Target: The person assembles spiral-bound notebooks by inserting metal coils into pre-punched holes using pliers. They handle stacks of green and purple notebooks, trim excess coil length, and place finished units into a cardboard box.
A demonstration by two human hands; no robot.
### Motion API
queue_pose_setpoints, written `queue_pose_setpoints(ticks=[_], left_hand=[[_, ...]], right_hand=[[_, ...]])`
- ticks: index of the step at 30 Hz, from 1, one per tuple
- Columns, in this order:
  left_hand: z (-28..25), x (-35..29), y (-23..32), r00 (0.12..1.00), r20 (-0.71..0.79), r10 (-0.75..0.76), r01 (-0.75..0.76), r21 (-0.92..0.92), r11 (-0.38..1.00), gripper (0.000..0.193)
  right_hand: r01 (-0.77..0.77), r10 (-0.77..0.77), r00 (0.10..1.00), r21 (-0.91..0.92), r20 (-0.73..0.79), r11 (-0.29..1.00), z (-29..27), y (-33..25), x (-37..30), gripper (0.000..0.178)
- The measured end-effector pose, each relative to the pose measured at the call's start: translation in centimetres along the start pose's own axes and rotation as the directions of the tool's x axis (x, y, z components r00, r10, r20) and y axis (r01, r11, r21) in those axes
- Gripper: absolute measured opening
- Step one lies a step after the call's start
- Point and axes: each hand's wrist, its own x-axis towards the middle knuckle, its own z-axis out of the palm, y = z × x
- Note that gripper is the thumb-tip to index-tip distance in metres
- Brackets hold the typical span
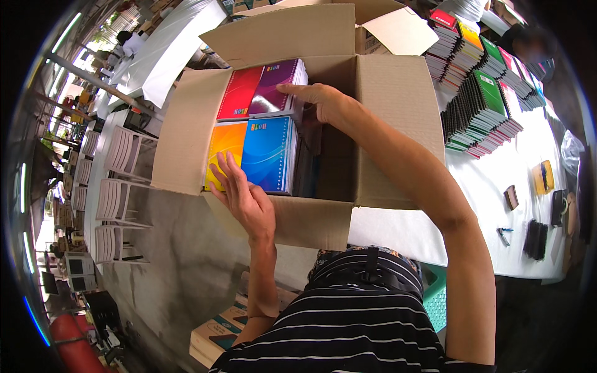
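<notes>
An open cardboard box [317, 217] stands before me with its flaps spread. Stacked spiral notebooks fill its left side: a red notebook [239, 93] and a purple notebook [273, 102] at the far end, a yellow notebook [225, 140] and a blue notebook [266, 149] at the near end. My left hand [244, 196] lies with spread fingers on the yellow cover. My right hand [323, 102] reaches into the box at the purple stack, its index finger stretched over the cover; its other fingers are partly hidden beside the stack.
Piles of spiral notebooks [479, 112] stand on a white table [404, 233] at the right. Near them lie a yellow container [543, 177], small pliers [504, 235] and a black bundle [535, 239]. White chairs [118, 199] line the left; a green basket [437, 298] is beside me.
</notes>
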Motion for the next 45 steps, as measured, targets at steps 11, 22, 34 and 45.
queue_pose_setpoints(ticks=[11, 22, 34, 45], left_hand=[[0.1, 0.1, 0.2, 1.000, -0.017, 0.005, -0.005, 0.009, 1.000, 0.062], [-0.9, 0.2, 0.0, 0.989, 0.091, 0.115, -0.124, 0.100, 0.987, 0.051], [-1.9, 1.4, 1.1, 0.959, 0.284, 0.012, -0.048, 0.122, 0.991, 0.051], [0.3, -0.1, -1.2, 0.983, 0.058, 0.175, -0.156, -0.245, 0.957, 0.052]], right_hand=[[-0.003, -0.021, 0.997, 0.307, 0.076, 0.952, -1.7, -0.1, -1.4, 0.044], [-0.052, 0.048, 0.998, 0.128, 0.031, 0.990, -1.5, 0.0, -1.0, 0.045], [0.047, -0.073, 0.995, 0.324, 0.068, 0.945, -3.9, -3.3, -5.7, 0.072], [0.499, -0.500, 0.865, -0.033, -0.037, 0.866, -25.6, -1.0, -28.5, 0.055]])
